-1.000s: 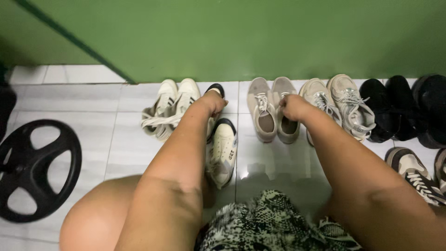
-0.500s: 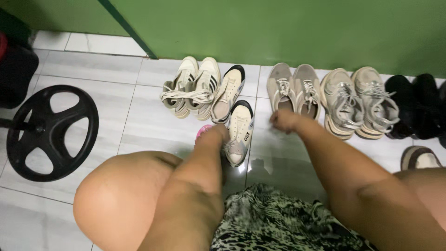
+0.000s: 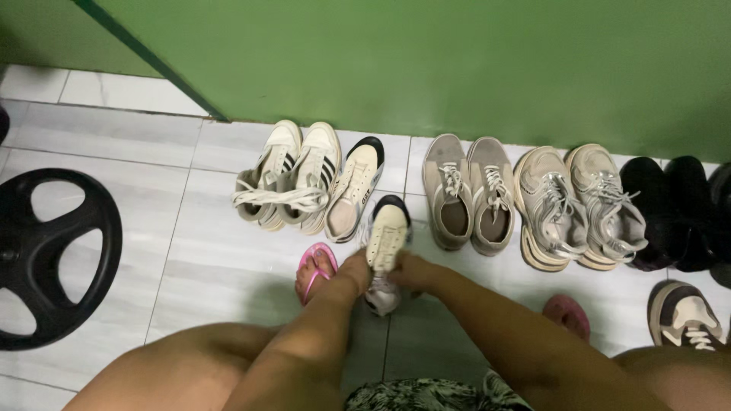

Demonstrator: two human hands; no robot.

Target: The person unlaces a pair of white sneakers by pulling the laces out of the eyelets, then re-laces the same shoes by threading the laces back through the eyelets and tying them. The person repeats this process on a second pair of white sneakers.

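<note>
Both hands (image 3: pixel 358 268) (image 3: pixel 407 270) low, close together (grips closed).

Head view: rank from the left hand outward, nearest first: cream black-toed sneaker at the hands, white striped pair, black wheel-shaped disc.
1. Cream black-toed sneaker: held at the left hand, with the right hand on its other side.
2. White striped pair: by the green wall, up and to the left.
3. Black wheel-shaped disc: far left on the floor tiles.

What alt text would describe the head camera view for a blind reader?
Both hands, left hand and right hand, hold a cream sneaker with a black toe above the tiled floor. Other shoes line a green wall.
</note>
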